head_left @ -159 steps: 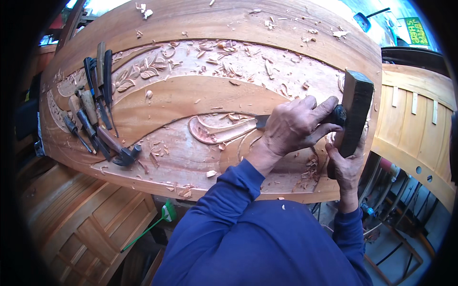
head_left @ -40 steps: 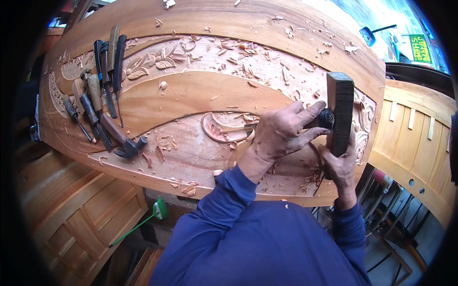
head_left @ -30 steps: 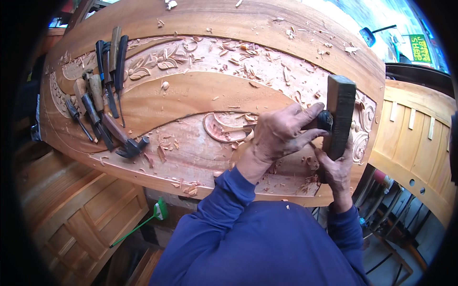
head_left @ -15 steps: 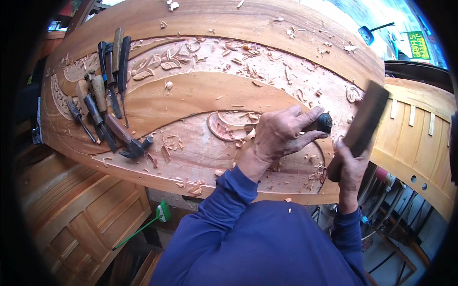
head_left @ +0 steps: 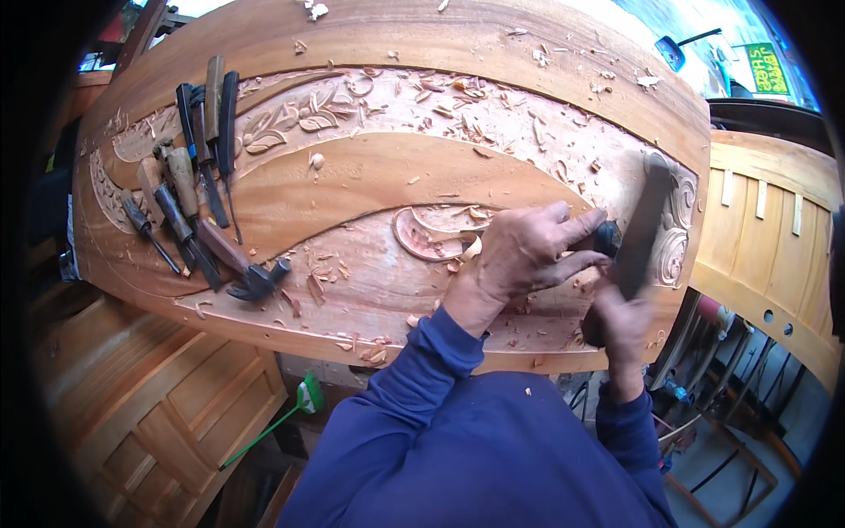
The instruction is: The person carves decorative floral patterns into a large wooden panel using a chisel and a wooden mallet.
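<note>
My left hand [head_left: 526,253] is closed around a chisel, whose dark handle end [head_left: 606,238] sticks out past the thumb and fingers. Its blade is hidden behind the hand. In my right hand [head_left: 623,324] is a dark wooden mallet [head_left: 648,224], blurred by motion, its flat side right by the chisel's end. Whether the two touch I cannot tell. Both hands are over a large carved wooden panel [head_left: 378,167]. A curved, raised scroll [head_left: 424,244] lies beside my left wrist, and carved swirls [head_left: 673,255] show right of the mallet.
Several chisels [head_left: 182,180] lie bunched on the panel's left part, with a claw hammer [head_left: 255,280] near them. Wood shavings [head_left: 458,110] are scattered over the carving. Panelled doors stand at lower left [head_left: 189,414] and right [head_left: 766,202]. A green broom [head_left: 308,393] is below the panel's edge.
The mallet has swung left, up to the chisel's end, uncovering the carved swirls on the right. My left hand keeps its hold on the chisel. The whole view has shifted slightly.
</note>
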`<state>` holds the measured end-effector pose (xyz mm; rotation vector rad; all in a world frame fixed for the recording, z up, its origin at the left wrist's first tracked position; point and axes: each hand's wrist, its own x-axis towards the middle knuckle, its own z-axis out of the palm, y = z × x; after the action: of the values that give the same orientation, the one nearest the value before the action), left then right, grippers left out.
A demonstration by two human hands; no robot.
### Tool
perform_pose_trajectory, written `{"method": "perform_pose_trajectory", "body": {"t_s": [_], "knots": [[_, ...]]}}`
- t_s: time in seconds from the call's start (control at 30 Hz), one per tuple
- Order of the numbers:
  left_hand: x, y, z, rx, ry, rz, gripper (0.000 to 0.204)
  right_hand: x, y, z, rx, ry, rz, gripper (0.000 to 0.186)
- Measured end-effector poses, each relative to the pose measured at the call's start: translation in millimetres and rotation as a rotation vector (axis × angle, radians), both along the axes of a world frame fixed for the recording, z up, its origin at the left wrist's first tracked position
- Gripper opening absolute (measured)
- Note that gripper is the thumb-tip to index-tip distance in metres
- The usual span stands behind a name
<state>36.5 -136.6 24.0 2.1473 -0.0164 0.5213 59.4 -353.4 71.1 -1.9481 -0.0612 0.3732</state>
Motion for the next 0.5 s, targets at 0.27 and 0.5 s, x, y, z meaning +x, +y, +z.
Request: {"method": "perform_pose_trajectory", "body": {"t_s": [0.27,0.5], "knots": [[-8,5,0,-0.003,-0.017,-0.018,0.060,7,-9,19,0.046,0.039,-0.372,0.070],[-12,10,-1,0.013,0.043,-0.093,0.057,-19,-10,1,-0.114,-0.035,-0.058,0.088]]}}
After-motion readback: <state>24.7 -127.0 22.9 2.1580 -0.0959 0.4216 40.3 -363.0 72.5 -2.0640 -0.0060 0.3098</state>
